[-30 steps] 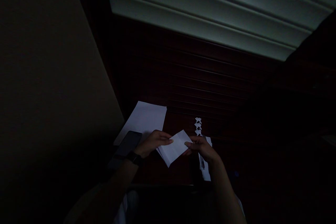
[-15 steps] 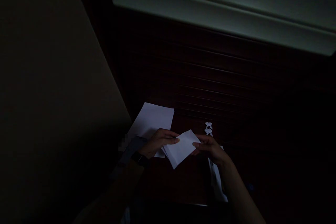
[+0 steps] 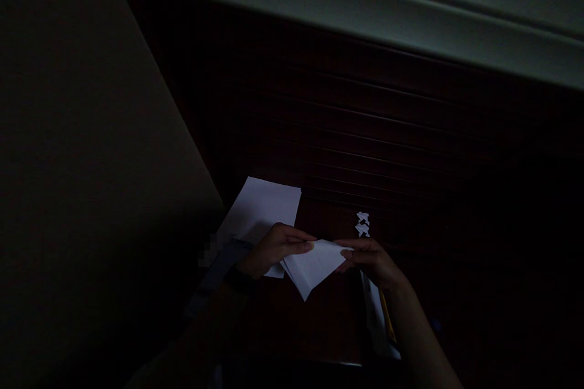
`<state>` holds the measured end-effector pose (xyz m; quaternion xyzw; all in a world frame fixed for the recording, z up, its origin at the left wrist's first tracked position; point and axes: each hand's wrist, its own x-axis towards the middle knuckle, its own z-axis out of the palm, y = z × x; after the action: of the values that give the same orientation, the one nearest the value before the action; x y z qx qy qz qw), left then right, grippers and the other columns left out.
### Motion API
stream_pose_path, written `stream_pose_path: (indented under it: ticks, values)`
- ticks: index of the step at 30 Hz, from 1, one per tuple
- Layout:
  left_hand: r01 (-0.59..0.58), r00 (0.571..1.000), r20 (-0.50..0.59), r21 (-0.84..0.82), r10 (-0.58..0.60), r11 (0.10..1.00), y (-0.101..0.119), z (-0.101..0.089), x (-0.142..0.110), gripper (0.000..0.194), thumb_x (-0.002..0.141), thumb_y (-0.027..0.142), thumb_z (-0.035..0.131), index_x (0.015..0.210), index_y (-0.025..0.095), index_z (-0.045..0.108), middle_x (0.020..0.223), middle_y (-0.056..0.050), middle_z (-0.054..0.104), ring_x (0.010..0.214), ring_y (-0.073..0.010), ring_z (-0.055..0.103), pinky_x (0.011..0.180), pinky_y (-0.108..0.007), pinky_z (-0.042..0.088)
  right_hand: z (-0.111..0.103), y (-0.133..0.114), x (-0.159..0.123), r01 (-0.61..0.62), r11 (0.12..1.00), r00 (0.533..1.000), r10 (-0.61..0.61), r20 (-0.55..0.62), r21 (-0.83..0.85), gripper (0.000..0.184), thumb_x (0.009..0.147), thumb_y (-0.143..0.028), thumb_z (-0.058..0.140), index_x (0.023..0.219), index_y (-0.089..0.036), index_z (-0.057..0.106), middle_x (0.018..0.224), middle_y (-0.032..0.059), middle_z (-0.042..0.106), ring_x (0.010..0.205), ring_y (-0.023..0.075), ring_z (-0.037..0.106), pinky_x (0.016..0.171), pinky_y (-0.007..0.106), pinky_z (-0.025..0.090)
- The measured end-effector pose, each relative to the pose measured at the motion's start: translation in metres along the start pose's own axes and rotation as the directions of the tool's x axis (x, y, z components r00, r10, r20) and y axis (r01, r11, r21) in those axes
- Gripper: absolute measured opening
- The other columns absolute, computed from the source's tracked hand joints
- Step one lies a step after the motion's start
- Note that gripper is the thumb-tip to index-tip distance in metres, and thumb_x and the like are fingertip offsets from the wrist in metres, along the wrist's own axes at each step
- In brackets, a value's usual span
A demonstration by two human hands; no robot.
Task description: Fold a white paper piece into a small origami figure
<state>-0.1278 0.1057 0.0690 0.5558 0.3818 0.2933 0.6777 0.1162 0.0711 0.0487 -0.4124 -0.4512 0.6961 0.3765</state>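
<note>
Between my two hands is a folded sheet of white paper [image 3: 314, 264], held above a dark reddish table [image 3: 310, 328]. My left hand [image 3: 285, 249] pinches its left side, thumb on top and fingers behind. On the opposite side, my right hand [image 3: 367, 258] grips the right corner between thumb and fingers. The paper's lower corner points down toward me, and a second layer shows along its left edge. Its top corner seems bent away or folded over; the dim light hides the detail.
A stack of white sheets [image 3: 269, 203] lies at the back left, with a dark phone-like object [image 3: 228, 258] partly over it. Small folded paper pieces [image 3: 362, 225] stand at the back right. Beside my right forearm are more papers [image 3: 376, 322] and a yellow item [image 3: 389, 319].
The paper's top corner, which pointed upward before, no longer sticks up. My hands have stayed on its two sides. The camera view has shifted, revealing the yellow item.
</note>
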Motion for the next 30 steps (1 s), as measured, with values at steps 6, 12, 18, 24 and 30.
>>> stream_pose_path:
  ticks: [6, 12, 18, 24, 30]
  values:
    - [0.018, 1.0, 0.019, 0.012, -0.018, 1.0, -0.005, 0.005, 0.003, 0.041, 0.068, 0.033, 0.066, 0.102, 0.01, 0.062, 0.087, -0.012, 0.068, 0.072, -0.0196, 0.062, 0.06, -0.028, 0.045, 0.007, -0.004, -0.001, 0.074, 0.99, 0.997, -0.074, 0.005, -0.121, 0.04, 0.07, -0.025, 0.067, 0.108, -0.015, 0.06, 0.074, 0.0048, 0.067, 0.06, 0.0154, 0.061, 0.058, 0.029, 0.048]
    - [0.033, 0.99, 0.137, 0.028, -0.037, 0.999, -0.002, 0.006, 0.0, 0.044, 0.068, 0.032, 0.065, 0.107, 0.011, 0.061, 0.083, -0.011, 0.068, 0.067, -0.0189, 0.062, 0.054, -0.026, 0.043, 0.003, -0.005, -0.001, 0.026, 0.994, 0.999, -0.023, 0.025, -0.103, 0.028, 0.07, -0.023, 0.066, 0.096, -0.012, 0.066, 0.067, 0.0043, 0.066, 0.057, 0.0146, 0.06, 0.057, 0.028, 0.047]
    - [0.058, 0.993, 0.104, -0.043, -0.054, 0.997, 0.006, 0.009, -0.005, 0.043, 0.067, 0.029, 0.067, 0.105, 0.011, 0.062, 0.086, -0.011, 0.068, 0.071, -0.0194, 0.061, 0.058, -0.027, 0.043, 0.001, -0.005, -0.002, -0.008, 0.999, 1.0, 0.008, 0.003, -0.04, 0.03, 0.067, -0.02, 0.065, 0.096, -0.011, 0.066, 0.065, 0.0059, 0.068, 0.056, 0.0163, 0.061, 0.056, 0.029, 0.047]
    - [0.064, 0.997, 0.058, -0.073, -0.06, 0.995, 0.002, 0.009, -0.003, 0.031, 0.063, 0.024, 0.068, 0.092, 0.013, 0.068, 0.079, -0.008, 0.068, 0.069, -0.0169, 0.059, 0.06, -0.026, 0.04, -0.002, 0.001, -0.001, 0.021, 1.0, 1.0, -0.021, 0.012, -0.012, 0.027, 0.063, -0.016, 0.062, 0.088, -0.011, 0.07, 0.061, 0.0086, 0.069, 0.056, 0.0201, 0.064, 0.057, 0.031, 0.047]
    - [0.092, 0.994, 0.061, -0.124, -0.085, 0.988, -0.005, 0.006, 0.0, 0.028, 0.065, 0.024, 0.065, 0.09, 0.013, 0.068, 0.077, -0.007, 0.066, 0.066, -0.0147, 0.056, 0.058, -0.025, 0.037, 0.002, -0.002, -0.003, 0.085, 0.996, 0.996, -0.085, 0.002, -0.039, 0.017, 0.066, -0.016, 0.06, 0.079, -0.013, 0.071, 0.065, 0.0081, 0.07, 0.059, 0.0199, 0.064, 0.06, 0.031, 0.048]
